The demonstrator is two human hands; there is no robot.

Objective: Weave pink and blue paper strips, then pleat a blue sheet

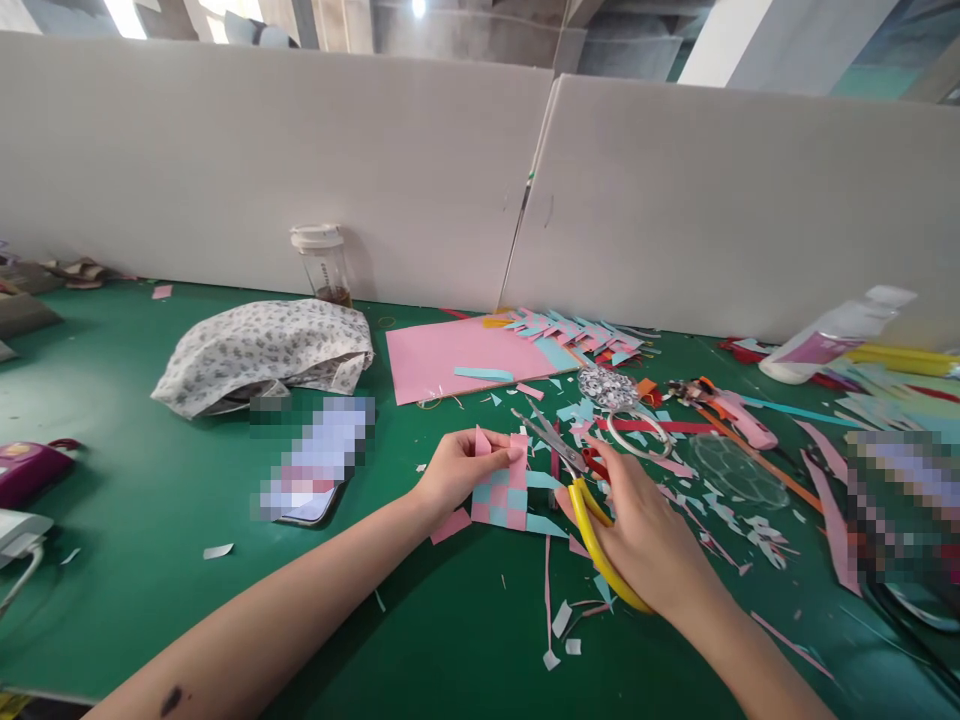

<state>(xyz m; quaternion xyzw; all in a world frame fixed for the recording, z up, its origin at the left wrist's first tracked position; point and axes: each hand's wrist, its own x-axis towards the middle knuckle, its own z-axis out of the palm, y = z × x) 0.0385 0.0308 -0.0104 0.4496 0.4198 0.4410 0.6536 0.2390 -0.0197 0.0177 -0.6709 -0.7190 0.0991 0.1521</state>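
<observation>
My left hand (466, 468) pinches the upper edge of a small woven piece of pink and light-blue paper (498, 506) just above the green table. Light-blue strip ends stick out from the weave's right side, and pink ends stand up at its top. My right hand (634, 515) grips a pair of scissors (600, 545) with yellow handles. Their blades are parted and point up and to the left, a little to the right of the woven paper. A small red item (596, 464) shows by my right fingers; I cannot tell what it is.
Paper scraps (720, 515) litter the green table (180, 600) on the right. Behind lie a pink sheet (442, 350) and several woven strips (585, 332). A phone (322, 470), a patterned cloth (262, 350) and a lidded cup (324, 265) are left. A pink glue gun (746, 418) and a bottle (832, 335) are right.
</observation>
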